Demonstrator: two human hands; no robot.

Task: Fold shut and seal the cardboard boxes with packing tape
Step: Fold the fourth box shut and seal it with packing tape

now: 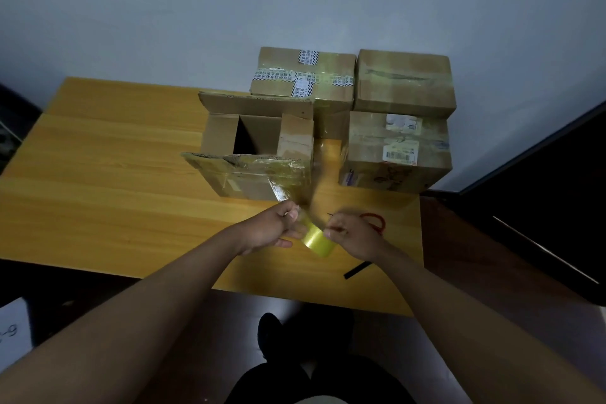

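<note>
we see the left hand [274, 229] and right hand [352, 234] both grasping the tape roll [317, 240] just in front of the open box [254, 154]. three taped boxes [398, 149] stand right of and behind that open box on the desk [114, 174].

A: What occupied the wooden table [108, 154]?
B: An open cardboard box [254, 147] beside three sealed boxes [398, 149].
A: And the hands?
B: The left hand [273, 228] and right hand [352, 233] gripped a yellowish tape roll [318, 241]; red-handled scissors [373, 221] lay just behind.

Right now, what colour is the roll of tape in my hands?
Translucent yellow; the tape roll shows best in the head view.
</note>
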